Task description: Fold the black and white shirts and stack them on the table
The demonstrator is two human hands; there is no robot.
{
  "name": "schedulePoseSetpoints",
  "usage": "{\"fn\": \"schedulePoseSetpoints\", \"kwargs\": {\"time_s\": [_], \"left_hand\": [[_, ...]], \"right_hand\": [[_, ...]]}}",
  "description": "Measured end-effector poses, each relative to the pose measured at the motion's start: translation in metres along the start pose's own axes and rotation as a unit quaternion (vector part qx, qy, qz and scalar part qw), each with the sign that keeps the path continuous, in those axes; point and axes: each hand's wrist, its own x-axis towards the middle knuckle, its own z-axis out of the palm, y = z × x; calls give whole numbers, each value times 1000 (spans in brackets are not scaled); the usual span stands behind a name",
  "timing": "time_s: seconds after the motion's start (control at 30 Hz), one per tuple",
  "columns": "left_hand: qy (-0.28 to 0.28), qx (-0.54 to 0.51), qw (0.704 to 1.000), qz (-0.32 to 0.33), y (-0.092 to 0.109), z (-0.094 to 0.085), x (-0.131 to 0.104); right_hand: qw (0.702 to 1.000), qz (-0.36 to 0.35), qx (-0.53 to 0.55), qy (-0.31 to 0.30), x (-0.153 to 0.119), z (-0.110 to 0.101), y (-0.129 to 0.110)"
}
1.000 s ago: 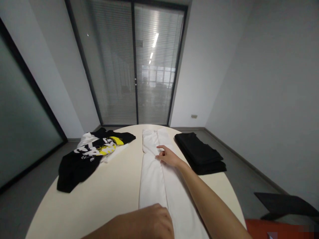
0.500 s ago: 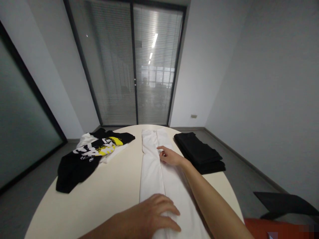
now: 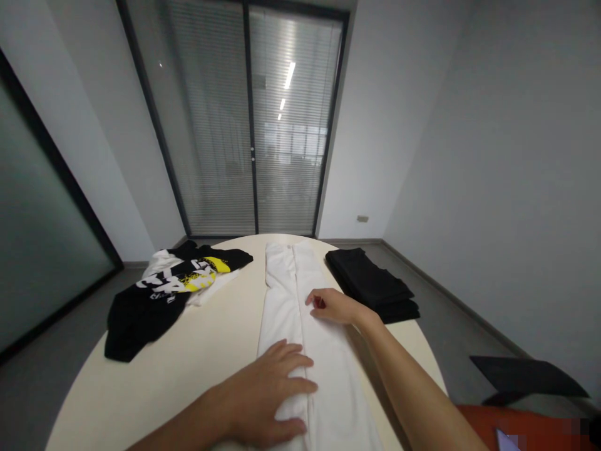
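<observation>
On the round table [image 3: 201,369], a black shirt [image 3: 136,319] (yellow and white print across it) lies rumpled over white cloth [image 3: 216,288] at the left. Folded black clothes [image 3: 369,279] lie at the right. Beyond the table are a dark-framed glass partition [image 3: 211,144] with blinds [image 3: 293,181], a pale wall [image 3: 375,125] with a low plate [image 3: 362,218], and grey floor [image 3: 446,313]. A red seat [image 3: 530,421] shows at lower right.

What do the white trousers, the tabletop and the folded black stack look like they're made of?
White trousers: probably matte woven cotton or a blend, judging by soft creases and a crisp seam.
Tabletop: smooth, pale cream, perhaps laminate; it shows even colour and no grain.
Black stack: matte fabric, since its layers fold softly; which fibre, I can't tell.
</observation>
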Motion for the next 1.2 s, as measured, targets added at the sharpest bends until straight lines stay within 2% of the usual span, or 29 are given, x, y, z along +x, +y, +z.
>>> {"fn": "schedulePoseSetpoints", "kwargs": {"time_s": [0.07,0.13,0.2,0.33,0.6,0.7,0.77,0.83,0.9,1.03,1.2], "left_hand": [[15,9,999,37,2,2,2],[3,6,999,51,1,6,3],[-16,0,999,37,-1,8,2],[-22,-6,1000,17,-9,5,-2],[-5,23,999,-31,-28,-6,-4],[-7,41,997,-58,-35,-10,-5],[-4,47,997,-62,-37,-12,-6],[4,44,998,-48,-36,-12,-7],[4,33,999,-15,-32,-9,-7],[9,19,998,55,-23,3,-3],[23,66,993,92,-9,16,6]], "right_hand": [[1000,-19,-1,23,-6,1,2],[998,-41,-25,36,-11,2,1],[996,-48,-64,35,-14,3,-2],[992,-2,-127,25,-16,13,-11],[993,10,-111,26,11,40,-7],[992,12,-111,63,22,39,-6],[987,2,-121,108,25,35,-7],[978,-11,-135,156,23,30,-8],[974,-25,-144,174,17,26,-7],[978,-66,-149,127,-1,19,0],[983,-74,-137,98,-11,9,6]]}}
